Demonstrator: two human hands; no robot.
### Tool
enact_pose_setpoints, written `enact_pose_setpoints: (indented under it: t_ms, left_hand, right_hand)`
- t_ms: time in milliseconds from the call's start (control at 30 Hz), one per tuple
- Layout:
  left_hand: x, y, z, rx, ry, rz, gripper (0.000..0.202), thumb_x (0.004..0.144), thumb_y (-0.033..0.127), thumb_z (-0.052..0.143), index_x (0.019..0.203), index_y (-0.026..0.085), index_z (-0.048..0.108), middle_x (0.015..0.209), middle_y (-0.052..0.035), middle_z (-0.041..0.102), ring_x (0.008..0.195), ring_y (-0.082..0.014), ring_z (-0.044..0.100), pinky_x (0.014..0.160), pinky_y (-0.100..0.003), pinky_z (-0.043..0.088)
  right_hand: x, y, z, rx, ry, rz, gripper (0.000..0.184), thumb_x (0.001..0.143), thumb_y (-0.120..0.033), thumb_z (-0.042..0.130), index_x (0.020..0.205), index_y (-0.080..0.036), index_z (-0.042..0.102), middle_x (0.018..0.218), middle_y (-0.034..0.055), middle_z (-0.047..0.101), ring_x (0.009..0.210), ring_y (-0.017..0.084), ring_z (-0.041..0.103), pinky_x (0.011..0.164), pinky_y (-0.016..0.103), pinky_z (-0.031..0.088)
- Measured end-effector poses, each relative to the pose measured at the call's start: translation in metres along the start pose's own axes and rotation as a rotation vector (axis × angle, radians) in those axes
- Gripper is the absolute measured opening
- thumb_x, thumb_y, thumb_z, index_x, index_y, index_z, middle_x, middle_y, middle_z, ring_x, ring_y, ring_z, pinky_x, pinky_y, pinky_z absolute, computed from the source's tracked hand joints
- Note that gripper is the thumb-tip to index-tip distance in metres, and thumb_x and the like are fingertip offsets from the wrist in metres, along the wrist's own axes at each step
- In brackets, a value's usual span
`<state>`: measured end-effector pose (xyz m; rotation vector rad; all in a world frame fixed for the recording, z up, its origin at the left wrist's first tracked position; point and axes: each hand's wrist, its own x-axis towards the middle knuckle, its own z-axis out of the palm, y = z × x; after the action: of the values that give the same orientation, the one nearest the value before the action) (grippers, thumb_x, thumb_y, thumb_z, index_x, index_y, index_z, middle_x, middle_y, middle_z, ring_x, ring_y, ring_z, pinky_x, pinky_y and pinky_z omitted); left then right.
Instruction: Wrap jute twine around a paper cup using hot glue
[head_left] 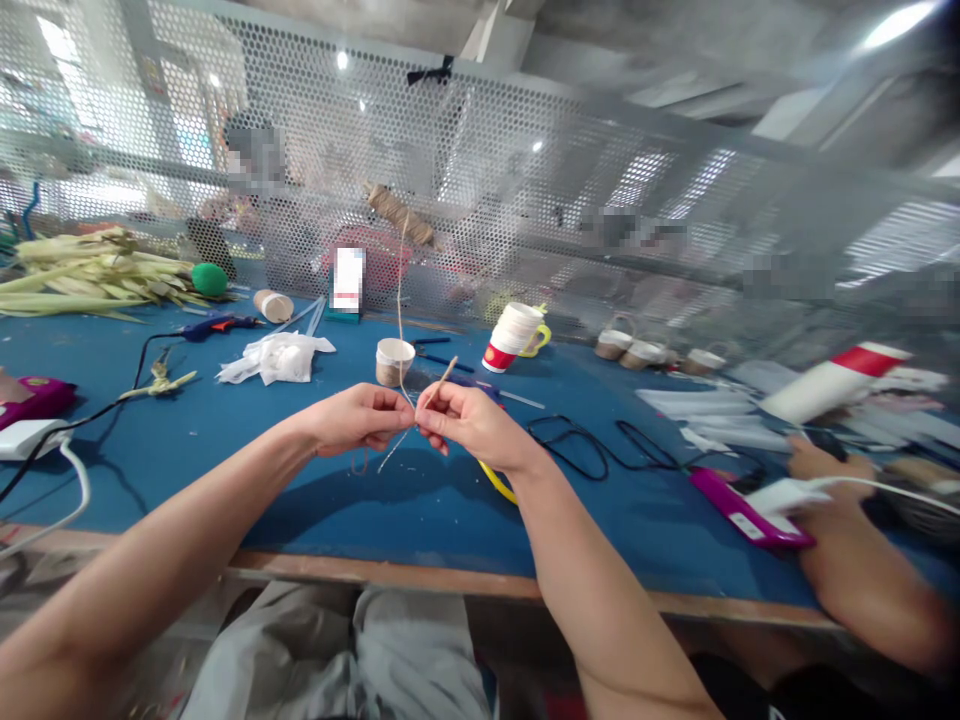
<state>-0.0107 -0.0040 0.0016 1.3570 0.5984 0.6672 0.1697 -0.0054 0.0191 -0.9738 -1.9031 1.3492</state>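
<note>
My left hand (375, 418) and my right hand (463, 418) meet above the middle of the blue table, fingertips almost touching. Both pinch a thin string of twine (400, 310), which runs up to a twine-wound spool (401, 215) on the mesh panel. A loose end hangs below my fingers. Out of my right hand a short, stiff tan stem (451, 366) sticks up; how it joins the twine is hidden by the fingers. Just behind my hands stands a small cup (394, 362) with a white top and twine-coloured lower part.
Stacked paper cups (513, 336) stand behind my right hand. Left are a white plastic bag (274, 358), a glue gun (221, 326) and pale husks (90, 265). Black cable (574, 445) and a purple power strip (750, 510) lie right, beside another person's arm (862, 560). A perforated panel (300, 120) borders the back.
</note>
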Motion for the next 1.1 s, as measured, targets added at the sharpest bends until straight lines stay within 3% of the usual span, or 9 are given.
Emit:
enact_pose_setpoints:
  t_ms: [433, 667, 1100]
  left_hand:
    - [0.0011, 0.0027, 0.0039, -0.137, -0.023, -0.015, 0.035, 0.068, 0.038, 0.069, 0.062, 0.013, 0.046, 0.048, 0.0094, 0.027, 0.043, -0.0020, 0.019, 0.045, -0.022, 0.011]
    - [0.0002, 0.0043, 0.0063, -0.101, 0.045, 0.001, 0.036, 0.065, 0.041, 0.069, 0.061, 0.012, 0.048, 0.047, 0.0091, 0.029, 0.043, -0.0021, 0.020, 0.045, -0.023, 0.011]
    - [-0.0011, 0.0031, 0.0020, 0.029, 0.018, 0.006, 0.033, 0.069, 0.041, 0.064, 0.066, 0.012, 0.049, 0.054, 0.0071, 0.036, 0.045, -0.0028, 0.026, 0.045, -0.022, 0.016]
  right_hand:
    - [-0.0018, -0.0030, 0.0033, -0.045, 0.064, -0.060, 0.028, 0.072, -0.042, 0.063, 0.076, -0.017, 0.049, 0.060, -0.0038, 0.052, 0.049, 0.007, 0.049, 0.046, 0.021, 0.041]
    - [0.0004, 0.0000, 0.0015, -0.001, 0.075, -0.010, 0.026, 0.070, -0.037, 0.065, 0.073, -0.016, 0.050, 0.058, -0.0036, 0.054, 0.046, 0.006, 0.048, 0.044, 0.020, 0.040]
    - [-0.0004, -0.0015, -0.0002, 0.050, 0.019, 0.005, 0.020, 0.073, -0.033, 0.061, 0.075, -0.016, 0.051, 0.059, -0.0036, 0.054, 0.047, 0.006, 0.048, 0.043, 0.020, 0.037]
